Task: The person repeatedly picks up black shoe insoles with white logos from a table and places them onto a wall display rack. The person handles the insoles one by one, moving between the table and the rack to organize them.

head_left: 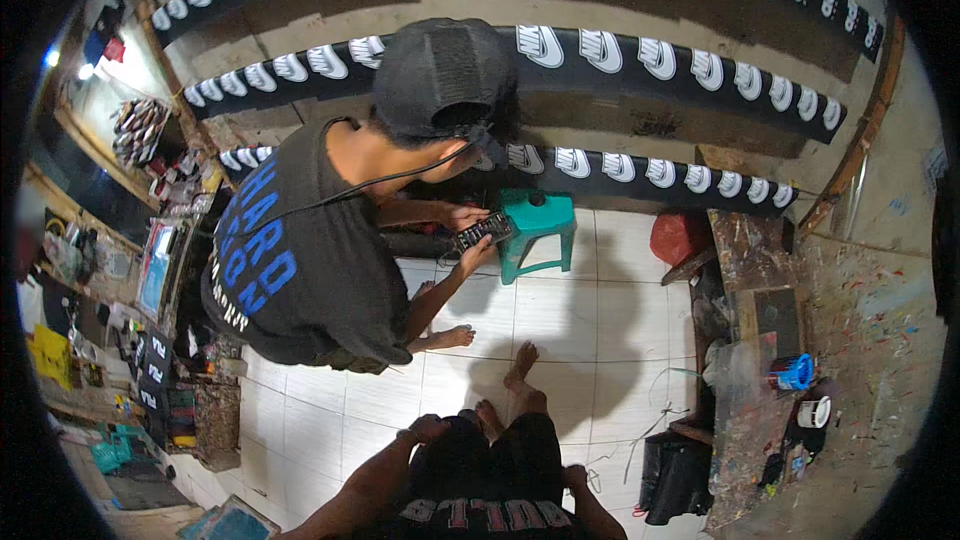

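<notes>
My left hand [428,428] rests by my left knee, its fingers curled in, with nothing seen in them. My right hand [575,480] hangs beside my right thigh, and its fingers are too dark and small to make out. In front of me to the left, another person [300,240] in a black cap and black shirt bends forward. That person's two hands hold a dark phone-like device [483,231], with a cable running near it. Beside the device stands a small teal plastic stool [540,225], with a small black object [537,198] on its top.
Long black strips with white prints [600,50] line the far wall. At right is a paint-stained bench [745,420] bearing a blue cup [793,372] and a white cup [814,412]. A red bag [680,238] and a black bag [672,480] are near it. Cluttered shelves stand left.
</notes>
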The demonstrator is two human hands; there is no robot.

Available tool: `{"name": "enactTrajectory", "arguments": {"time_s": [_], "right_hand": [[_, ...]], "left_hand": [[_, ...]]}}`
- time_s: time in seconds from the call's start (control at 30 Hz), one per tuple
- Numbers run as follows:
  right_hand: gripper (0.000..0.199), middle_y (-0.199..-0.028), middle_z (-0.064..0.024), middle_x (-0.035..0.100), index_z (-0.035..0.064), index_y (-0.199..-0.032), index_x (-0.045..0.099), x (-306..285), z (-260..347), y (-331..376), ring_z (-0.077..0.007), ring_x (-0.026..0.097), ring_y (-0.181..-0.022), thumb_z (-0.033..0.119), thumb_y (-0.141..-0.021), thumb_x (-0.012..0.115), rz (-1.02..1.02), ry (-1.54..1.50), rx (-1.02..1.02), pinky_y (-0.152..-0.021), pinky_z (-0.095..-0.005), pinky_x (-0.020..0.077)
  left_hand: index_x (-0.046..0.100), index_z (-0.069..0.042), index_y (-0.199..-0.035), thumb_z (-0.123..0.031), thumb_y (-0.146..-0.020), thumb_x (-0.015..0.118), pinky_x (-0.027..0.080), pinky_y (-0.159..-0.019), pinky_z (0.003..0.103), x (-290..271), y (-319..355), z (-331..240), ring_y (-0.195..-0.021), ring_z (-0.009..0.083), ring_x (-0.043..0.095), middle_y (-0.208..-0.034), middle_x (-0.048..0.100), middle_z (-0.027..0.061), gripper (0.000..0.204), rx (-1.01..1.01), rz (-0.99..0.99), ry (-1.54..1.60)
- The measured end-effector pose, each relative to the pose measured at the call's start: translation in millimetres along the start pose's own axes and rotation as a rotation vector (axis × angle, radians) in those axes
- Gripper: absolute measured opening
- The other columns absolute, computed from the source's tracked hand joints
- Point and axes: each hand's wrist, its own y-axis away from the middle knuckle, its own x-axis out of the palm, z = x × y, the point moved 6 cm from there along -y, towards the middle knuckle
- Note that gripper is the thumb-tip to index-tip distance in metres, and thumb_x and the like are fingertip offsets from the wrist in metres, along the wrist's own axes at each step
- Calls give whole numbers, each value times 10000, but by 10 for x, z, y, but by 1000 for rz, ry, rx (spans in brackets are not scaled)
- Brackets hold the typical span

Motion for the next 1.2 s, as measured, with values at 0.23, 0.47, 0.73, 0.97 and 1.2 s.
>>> {"name": "enactTrajectory", "arguments": {"time_s": [0.23,0.47,0.73,0.97,1.2], "right_hand": [[188,-742,-104,661,73,-734,672,-1188,533,-663,-241,650,-626,217,-781,561,-288,-112,-273,-553,-379,530],[127,-667,-72,626,78,-763,637,-2034,721,-886,-211,633,-633,186,-722,688,-115,-823,-39,-556,-360,509],[152,-675,-108,650,63,-777,647,-2524,271,-947,-199,649,-576,213,-757,652,-46,-891,-22,-532,-350,529],[74,-671,-13,643,96,-752,634,-2786,-466,-1088,-131,636,-577,168,-768,630,109,-516,5,-452,-288,498],[75,-639,-9,595,102,-743,625,-3041,-98,-1497,-128,589,-531,167,-777,636,131,-925,-64,-427,-258,449]], "left_hand": [[558,-37,-1197,-528,-831,495,449,-888,382,86,453,-224,-1047,282,566,-1137,602,166,616,172,34,142],[487,-77,-1286,-589,-831,486,387,-942,571,475,582,-339,-1175,348,481,-1285,504,164,685,-49,121,633],[469,-75,-1275,-587,-782,552,505,-758,554,674,566,-863,-1032,395,568,-1200,543,210,715,-141,146,684],[460,-134,-1308,-582,-786,542,553,-672,462,757,742,-1471,-1068,312,561,-1282,496,144,693,-135,131,638],[400,-97,-1343,-582,-782,570,551,-702,497,953,1047,-1577,-1163,364,484,-1302,467,180,760,-265,100,799]]}}
